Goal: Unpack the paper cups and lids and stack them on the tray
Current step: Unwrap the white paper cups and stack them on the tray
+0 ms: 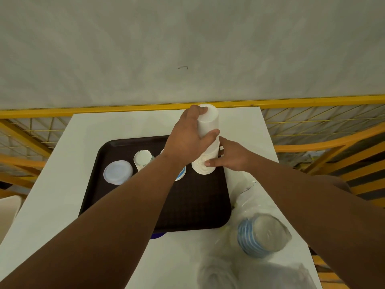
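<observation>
A tall stack of white paper cups stands upside down on the right back part of the dark brown tray. My left hand grips the upper part of this stack. My right hand holds its lower rims, thumb in front. On the tray's left lie a pile of white lids and a short stack of open cups. A blue-striped cup stack is mostly hidden behind my left forearm.
Clear plastic bags lie at the table's right front, one holding blue-striped cups. The white table is narrow, with yellow rails and mesh behind and beside it. A white object sits at the left edge.
</observation>
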Available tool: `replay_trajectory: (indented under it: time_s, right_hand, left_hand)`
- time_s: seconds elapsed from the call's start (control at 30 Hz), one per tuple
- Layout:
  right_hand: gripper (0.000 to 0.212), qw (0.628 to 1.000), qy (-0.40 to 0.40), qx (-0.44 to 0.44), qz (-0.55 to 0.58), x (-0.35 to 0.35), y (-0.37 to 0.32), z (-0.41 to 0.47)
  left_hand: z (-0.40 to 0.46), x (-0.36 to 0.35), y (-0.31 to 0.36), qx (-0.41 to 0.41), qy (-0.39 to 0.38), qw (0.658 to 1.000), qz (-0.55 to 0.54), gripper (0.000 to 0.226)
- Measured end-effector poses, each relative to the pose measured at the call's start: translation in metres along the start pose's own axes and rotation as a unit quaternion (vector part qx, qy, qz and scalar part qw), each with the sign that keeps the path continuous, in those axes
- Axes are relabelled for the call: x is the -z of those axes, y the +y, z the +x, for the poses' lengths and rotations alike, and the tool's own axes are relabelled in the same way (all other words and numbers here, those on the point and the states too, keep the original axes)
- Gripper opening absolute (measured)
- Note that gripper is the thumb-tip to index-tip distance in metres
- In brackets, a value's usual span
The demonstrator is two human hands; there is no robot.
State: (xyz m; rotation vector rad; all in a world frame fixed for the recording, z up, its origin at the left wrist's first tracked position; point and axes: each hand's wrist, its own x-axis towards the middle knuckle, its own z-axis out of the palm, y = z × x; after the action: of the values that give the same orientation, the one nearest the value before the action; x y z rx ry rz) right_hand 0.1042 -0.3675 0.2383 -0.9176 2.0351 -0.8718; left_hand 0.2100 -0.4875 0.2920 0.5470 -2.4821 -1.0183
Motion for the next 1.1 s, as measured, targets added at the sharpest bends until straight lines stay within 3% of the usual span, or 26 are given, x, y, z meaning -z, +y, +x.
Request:
replay_trajectory:
  time_s: [0.27, 0.43, 0.7, 0.97, 1.1]
  right_hand:
    - [0.085, 0.994, 0.078, -0.049, -0.053, 0.021, -0.005, -0.033]
    - [0.074, 0.988, 0.152, -0.033, -0.019, 0.036, -0.013, -0.076]
    - [0.046, 0.966, 0.246, 0.052, 0.064, 0.024, -0.046, -0.136]
    - [0.027, 0.952, 0.290, 0.062, 0.069, -0.010, -0.065, -0.193]
    - [0.025, 0.940, 0.329, 0.026, 0.080, -0.023, -0.061, -0.220]
  left_hand:
    - [-0.007, 0.023, 0.012, -0.018, -0.046, 0.994, 0.093, 0.069]
    - [-0.033, 0.047, 0.035, -0.026, -0.008, 0.995, 0.100, 0.074]
    - [-0.111, 0.075, 0.062, -0.003, 0.043, 0.996, 0.081, 0.058]
    - [-0.164, 0.070, 0.069, -0.032, -0.016, 0.998, 0.051, 0.045]
    - [-0.176, 0.067, 0.072, -0.060, -0.100, 0.993, 0.023, 0.042]
